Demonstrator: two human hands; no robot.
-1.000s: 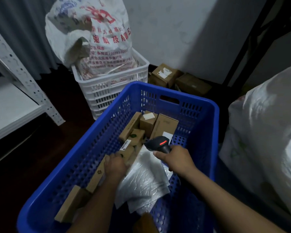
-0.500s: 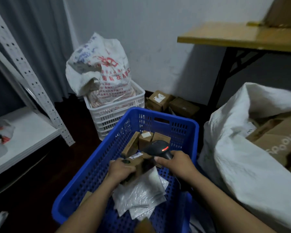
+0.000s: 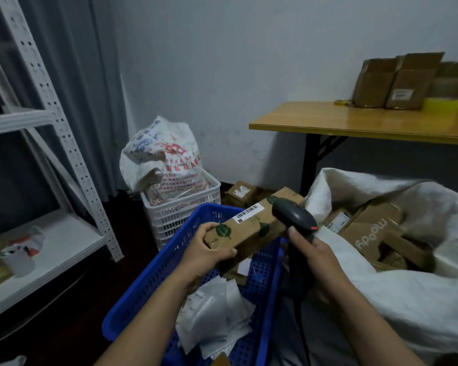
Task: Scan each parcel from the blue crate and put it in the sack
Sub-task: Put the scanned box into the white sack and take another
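At frame centre, the left hand grips a long parcel label-up so the right hand's gripped scanner can read it.

Long brown parcel (barcode up) tilts above blue crate, beside sack.

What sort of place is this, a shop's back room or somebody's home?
Most likely a small parcel-sorting or storage room: a hand scanner beside a barcoded cardboard parcel, an open white sack holding more boxes, and a metal shelving rack by the wall.
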